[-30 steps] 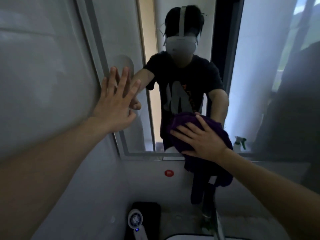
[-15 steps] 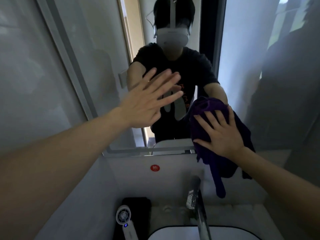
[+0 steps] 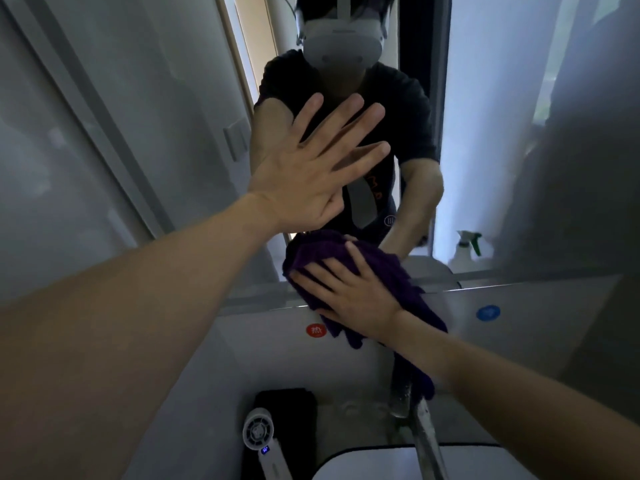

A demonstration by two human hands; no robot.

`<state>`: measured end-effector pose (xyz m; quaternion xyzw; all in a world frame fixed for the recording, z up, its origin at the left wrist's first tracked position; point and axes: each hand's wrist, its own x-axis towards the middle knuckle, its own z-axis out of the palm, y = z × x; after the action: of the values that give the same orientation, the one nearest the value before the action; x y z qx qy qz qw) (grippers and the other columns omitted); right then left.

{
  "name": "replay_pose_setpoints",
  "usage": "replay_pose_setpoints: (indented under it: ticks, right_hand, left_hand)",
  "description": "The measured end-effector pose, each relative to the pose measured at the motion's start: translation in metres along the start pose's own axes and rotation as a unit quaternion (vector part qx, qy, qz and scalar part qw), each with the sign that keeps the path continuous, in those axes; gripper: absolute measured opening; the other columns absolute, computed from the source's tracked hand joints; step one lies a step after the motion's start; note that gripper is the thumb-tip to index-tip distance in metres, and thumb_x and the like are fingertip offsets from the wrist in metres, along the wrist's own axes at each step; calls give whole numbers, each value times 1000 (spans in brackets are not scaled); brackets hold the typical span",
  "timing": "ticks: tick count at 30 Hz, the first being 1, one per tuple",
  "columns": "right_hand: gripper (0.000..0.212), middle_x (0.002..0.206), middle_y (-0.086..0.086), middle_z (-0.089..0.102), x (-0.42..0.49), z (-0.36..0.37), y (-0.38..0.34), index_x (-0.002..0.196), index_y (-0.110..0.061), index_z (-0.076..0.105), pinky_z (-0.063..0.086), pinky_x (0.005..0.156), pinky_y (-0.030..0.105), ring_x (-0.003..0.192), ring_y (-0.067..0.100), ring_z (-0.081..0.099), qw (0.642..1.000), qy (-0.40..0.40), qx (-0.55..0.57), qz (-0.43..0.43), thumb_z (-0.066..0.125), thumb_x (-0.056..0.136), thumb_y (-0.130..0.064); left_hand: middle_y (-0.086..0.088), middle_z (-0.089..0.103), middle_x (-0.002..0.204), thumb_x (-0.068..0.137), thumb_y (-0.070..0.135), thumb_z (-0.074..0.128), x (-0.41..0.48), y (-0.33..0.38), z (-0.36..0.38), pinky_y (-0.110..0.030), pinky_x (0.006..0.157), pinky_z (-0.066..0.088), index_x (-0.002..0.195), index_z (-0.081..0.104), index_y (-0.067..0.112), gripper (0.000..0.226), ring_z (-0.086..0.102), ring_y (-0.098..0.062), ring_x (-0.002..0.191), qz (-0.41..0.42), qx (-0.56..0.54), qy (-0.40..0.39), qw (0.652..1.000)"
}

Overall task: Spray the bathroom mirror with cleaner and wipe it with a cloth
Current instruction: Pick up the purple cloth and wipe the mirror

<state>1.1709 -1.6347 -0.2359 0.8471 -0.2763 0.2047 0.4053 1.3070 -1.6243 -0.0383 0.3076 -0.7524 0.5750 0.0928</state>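
Head view, looking down and forward at the mirror (image 3: 491,133).

Left hand (image 3: 311,174): raised, palm toward the glass, fingers straight and spread, pointing up and to the right. Grip fully open, holding nothing. Contact with the glass cannot be confirmed.

Right hand (image 3: 349,299): fingers straight and slightly splayed, pointing up-left, laid flat on the purple cloth (image 3: 322,252) and pressing it to the surface. Grip open; nothing curled round the fabric.

Cloth: bunched, straddling the mirror's lower edge. Long axis runs diagonally, from upper left on the glass to lower right. One end hangs down past the frame, over the white wall (image 3: 519,341), under the right wrist and toward the faucet (image 3: 427,441).

Spray bottle (image 3: 465,258): seen only as a reflection at the lower right of the mirror, upright, green trigger head on top.

Below the mirror: red sticker (image 3: 316,330) just left of the cloth, blue sticker (image 3: 488,312) well to its right. White basin (image 3: 374,462) at bottom edge; white handheld device (image 3: 258,433) to its left.
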Motion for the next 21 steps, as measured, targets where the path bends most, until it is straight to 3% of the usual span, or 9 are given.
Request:
replay_pose_setpoints:
  ticks: [4, 7, 10, 11, 13, 15, 17, 19, 21]
  right_hand:
    - [72, 158, -7, 40, 53, 1, -54, 158, -27, 27, -6, 122, 58, 142, 24, 26, 999, 0, -35, -21, 54, 95, -49]
    - [65, 151, -14, 50, 88, -12, -87, 148, -29, 46, 16, 123, 51, 143, 16, 39, 998, 11, -23, -51, 61, 89, -51]
    - [49, 103, -5, 78, 113, -14, -112, 95, -16, 82, 43, 103, 36, 116, 16, 49, 987, 136, 87, -19, 97, 51, -33]
    - [49, 88, 0, 79, 116, -15, -115, 78, -11, 82, 44, 96, 36, 106, 17, 47, 980, 165, 108, -13, 102, 35, -23]
    - [44, 77, -2, 77, 119, -22, -114, 66, -14, 79, 47, 91, 36, 100, 19, 46, 978, 165, 125, -12, 103, 30, -20]
    - [37, 84, -10, 77, 119, -27, -105, 72, -23, 81, 49, 95, 33, 104, 15, 54, 984, 130, 120, -33, 99, 40, -32]
    - [39, 107, -12, 76, 112, -25, -89, 99, -26, 81, 39, 109, 34, 114, 11, 62, 991, 92, 77, -63, 87, 64, -40]
    - [48, 142, -8, 60, 97, -18, -66, 139, -22, 59, 14, 123, 48, 137, 14, 50, 995, 53, -3, -90, 55, 93, -35]
    - [55, 157, -3, 44, 73, -13, -35, 154, -21, 38, -4, 122, 56, 146, 19, 37, 994, 17, -40, -101, 43, 101, -33]
  left_hand:
    - [-19, 32, 165, 91, 22, 50, 1, 0, 1, -62, 123, 10, 161, 33, 19, 72, 29, -42, 153, -5, -1, 1, 1000]
    - [-20, 34, 164, 90, 21, 49, 1, 0, 2, -63, 122, 15, 160, 36, 17, 71, 32, -42, 151, -3, -4, 11, 1000]
    - [-20, 34, 164, 90, 22, 44, 2, 0, 2, -63, 122, 14, 160, 35, 17, 70, 32, -43, 152, -3, -7, 10, 1000]
    - [-19, 33, 164, 91, 22, 43, 2, -1, 2, -63, 122, 13, 160, 35, 18, 70, 31, -42, 152, -2, -8, 7, 1000]
    - [-19, 32, 165, 91, 23, 42, 2, 0, 3, -62, 123, 11, 160, 34, 18, 70, 30, -42, 152, -2, -7, 6, 1000]
    - [-19, 32, 165, 91, 23, 43, 2, 0, 3, -62, 123, 12, 160, 34, 18, 70, 30, -41, 153, -2, -3, 11, 1000]
    - [-19, 32, 165, 90, 21, 44, 2, -1, 4, -62, 123, 11, 160, 34, 18, 71, 29, -41, 153, -1, -3, 19, 1000]
    - [-18, 29, 166, 90, 21, 45, 1, -2, 4, -61, 125, 7, 161, 33, 18, 72, 26, -40, 154, -3, -9, 18, 1000]
    - [-18, 24, 168, 91, 22, 46, -1, -1, 5, -60, 125, 2, 162, 28, 19, 74, 22, -40, 156, -4, -12, 10, 1000]
